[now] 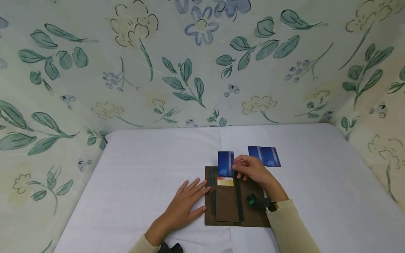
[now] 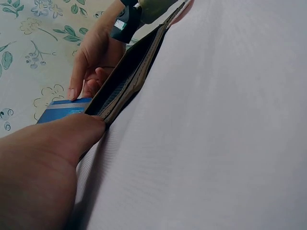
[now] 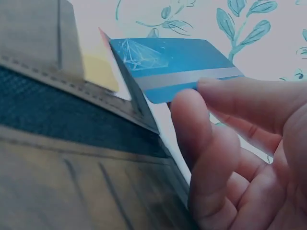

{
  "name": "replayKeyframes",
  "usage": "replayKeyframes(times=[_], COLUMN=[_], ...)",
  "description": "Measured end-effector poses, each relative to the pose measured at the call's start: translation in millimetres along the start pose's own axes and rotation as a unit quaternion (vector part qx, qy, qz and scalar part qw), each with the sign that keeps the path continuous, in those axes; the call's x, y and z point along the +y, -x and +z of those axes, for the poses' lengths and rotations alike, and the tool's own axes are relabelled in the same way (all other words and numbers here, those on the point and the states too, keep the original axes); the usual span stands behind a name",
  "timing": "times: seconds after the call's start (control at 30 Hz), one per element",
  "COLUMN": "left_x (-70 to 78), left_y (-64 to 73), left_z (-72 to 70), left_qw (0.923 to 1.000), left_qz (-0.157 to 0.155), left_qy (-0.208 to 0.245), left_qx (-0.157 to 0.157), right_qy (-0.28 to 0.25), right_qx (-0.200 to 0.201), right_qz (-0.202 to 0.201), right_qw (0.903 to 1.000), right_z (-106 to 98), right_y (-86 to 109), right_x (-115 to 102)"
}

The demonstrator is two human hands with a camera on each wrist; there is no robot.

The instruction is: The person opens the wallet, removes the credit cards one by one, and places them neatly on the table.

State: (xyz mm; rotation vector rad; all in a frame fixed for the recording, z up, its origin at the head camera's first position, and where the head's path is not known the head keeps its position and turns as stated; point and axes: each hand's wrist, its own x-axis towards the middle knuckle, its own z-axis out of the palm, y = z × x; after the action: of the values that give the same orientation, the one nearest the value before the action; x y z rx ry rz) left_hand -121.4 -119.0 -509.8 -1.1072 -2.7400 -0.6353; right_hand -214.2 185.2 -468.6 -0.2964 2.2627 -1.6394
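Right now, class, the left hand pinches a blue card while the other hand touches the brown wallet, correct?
No: the right hand pinches a blue card, as the head view shows; the left hand touches the brown wallet.

White-covered counter (image 1: 152,154), lightly creased. Floral backdrop (image 1: 91,14) behind and both sides: green leaves (image 1: 286,46), pale-yellow blooms (image 1: 140,30), bluish flowers (image 1: 201,25) up top.
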Motion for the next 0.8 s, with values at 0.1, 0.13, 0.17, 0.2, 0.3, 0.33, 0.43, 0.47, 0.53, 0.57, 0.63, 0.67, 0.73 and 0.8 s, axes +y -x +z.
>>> replayKeyframes(times=[0.1,0.13,0.17,0.2,0.3,0.33,0.43,0.47,0.53,0.57,0.63,0.67,0.73,0.8], left_x=[0.3,-0.2,-0.5,-0.7,-1.1,-1.3,-1.8,-1.9,-1.8,-1.8,-1.4,-1.1,-0.9,-0.3], left_y=[-1.0,-1.4,-2.0,-2.7,-3.2,-2.9,-1.9,-1.3,-0.5,-0.4,-0.1,0.2,0.9,2.1], left_z=[-2.7,-3.1,-3.6,-3.9,-4.4,-4.4,-4.4,-4.3,-4.1,-3.7,-2.6,-1.9,0.8,3.2], left_qw=[1.0000,1.0000,0.9999,0.9999,0.9999,0.9999,0.9999,0.9999,0.9999,0.9998,0.9998,0.9998,0.9998,0.9998], left_qz=[0.002,0.005,0.006,0.007,0.008,0.008,0.008,0.008,0.009,0.010,0.010,0.009,0.009,0.008], left_qy=[0.000,0.000,0.001,0.002,0.005,0.004,0.001,-0.001,-0.003,-0.003,0.000,0.002,0.005,0.010], left_qx=[0.005,0.009,0.010,0.012,0.011,0.010,0.009,0.009,0.011,0.014,0.016,0.016,0.018,0.016], right_qy=[-0.004,-0.005,-0.005,-0.007,-0.015,-0.015,-0.016,-0.013,-0.011,-0.010,-0.010,-0.013,-0.019,-0.022], right_qx=[0.016,0.023,0.034,0.044,0.068,0.076,0.093,0.100,0.118,0.127,0.146,0.155,0.169,0.182], right_qz=[-0.017,-0.020,-0.021,-0.023,-0.022,-0.020,-0.015,-0.013,-0.008,-0.007,-0.006,-0.005,0.000,0.006], right_qw=[0.9997,0.9995,0.9992,0.9987,0.9973,0.9968,0.9954,0.9948,0.9929,0.9918,0.9892,0.9879,0.9854,0.9830], right_z=[-6,-9,-12,-15,-23,-25,-33,-35,-39,-42,-45,-47,-50,-53], right_y=[1.7,2.3,1.9,2.8,6.3,7.4,10.5,11.5,13.7,14.9,17.3,18.4,20.9,23.1], right_x=[-4,-5,-3,-3,-3,-3,-2,-2,-2,-2,-1,0,2,4])
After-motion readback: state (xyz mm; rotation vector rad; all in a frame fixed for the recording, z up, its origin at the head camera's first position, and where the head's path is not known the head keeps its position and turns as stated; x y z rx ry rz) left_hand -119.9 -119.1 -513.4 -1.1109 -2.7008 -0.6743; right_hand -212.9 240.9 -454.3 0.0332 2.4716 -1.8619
